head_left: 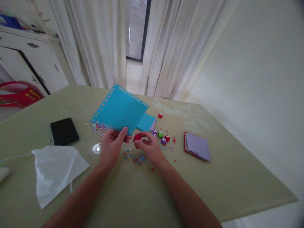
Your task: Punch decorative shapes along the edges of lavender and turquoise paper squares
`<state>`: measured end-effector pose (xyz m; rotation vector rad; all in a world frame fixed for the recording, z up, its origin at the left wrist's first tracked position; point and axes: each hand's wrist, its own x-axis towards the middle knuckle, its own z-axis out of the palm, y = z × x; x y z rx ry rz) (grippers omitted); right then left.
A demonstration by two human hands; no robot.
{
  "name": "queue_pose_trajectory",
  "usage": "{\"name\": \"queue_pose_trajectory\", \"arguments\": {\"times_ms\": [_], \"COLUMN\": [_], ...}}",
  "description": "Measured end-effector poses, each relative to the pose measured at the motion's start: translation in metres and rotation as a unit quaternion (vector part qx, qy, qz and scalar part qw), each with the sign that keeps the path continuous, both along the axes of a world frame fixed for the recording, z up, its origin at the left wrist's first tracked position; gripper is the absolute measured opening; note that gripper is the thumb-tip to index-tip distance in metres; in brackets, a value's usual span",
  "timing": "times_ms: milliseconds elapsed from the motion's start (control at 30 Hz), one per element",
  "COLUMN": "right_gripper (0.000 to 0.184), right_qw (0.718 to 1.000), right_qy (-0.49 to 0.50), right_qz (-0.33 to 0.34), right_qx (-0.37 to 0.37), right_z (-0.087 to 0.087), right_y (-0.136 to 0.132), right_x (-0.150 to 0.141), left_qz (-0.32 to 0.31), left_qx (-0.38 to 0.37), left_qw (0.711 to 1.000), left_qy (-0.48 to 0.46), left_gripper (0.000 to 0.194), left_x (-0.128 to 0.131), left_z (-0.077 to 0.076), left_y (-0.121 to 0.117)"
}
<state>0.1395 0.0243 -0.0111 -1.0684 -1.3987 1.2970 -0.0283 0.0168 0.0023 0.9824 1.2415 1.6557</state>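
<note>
My left hand holds a blue sheet of paper by its near corner, thumb on top. Punched holes run along the edges of the sheet. Pinched in my right hand is a small red paper punch, partly covered by the fingers, close to the sheet's near corner. Just beyond that hand stand several small punches, among them a green punch and a purple punch. Another red punch sits farther back. A stack of blue paper lies behind the held sheet.
Tiny punched paper bits are scattered over the table. To the right lies a stack of purple punched sheets. A dark phone and a white cloth-like sheet lie at left, with a white cable beside them.
</note>
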Motion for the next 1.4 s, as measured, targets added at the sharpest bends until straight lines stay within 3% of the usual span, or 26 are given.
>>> {"name": "queue_pose_trajectory", "arguments": {"times_ms": [100, 200, 733, 900, 1400], "right_gripper": [0.050, 0.055, 0.055, 0.057, 0.056], "right_qw": [0.975, 0.957, 0.949, 0.955, 0.972], "right_qy": [0.174, 0.229, 0.270, 0.258, 0.200], "right_qz": [0.020, 0.014, -0.004, -0.040, -0.060], "right_qx": [-0.135, -0.179, -0.165, -0.143, -0.112], "right_z": [0.006, 0.010, 0.014, 0.011, 0.011], "right_y": [0.006, 0.006, 0.001, 0.004, 0.009], "right_x": [0.005, 0.006, 0.002, 0.001, 0.010], "left_qz": [-0.012, -0.029, -0.046, -0.055, -0.051], "left_qx": [-0.013, -0.024, -0.031, -0.044, -0.016], "left_qw": [1.000, 0.999, 0.997, 0.995, 0.975], "left_qy": [0.022, 0.028, 0.055, 0.068, 0.214], "left_gripper": [0.034, 0.032, 0.029, 0.030, 0.036], "left_x": [0.003, 0.007, 0.012, 0.014, 0.009], "left_z": [0.003, 0.006, 0.008, 0.009, 0.000], "left_y": [-0.004, -0.007, -0.012, -0.012, -0.008]}}
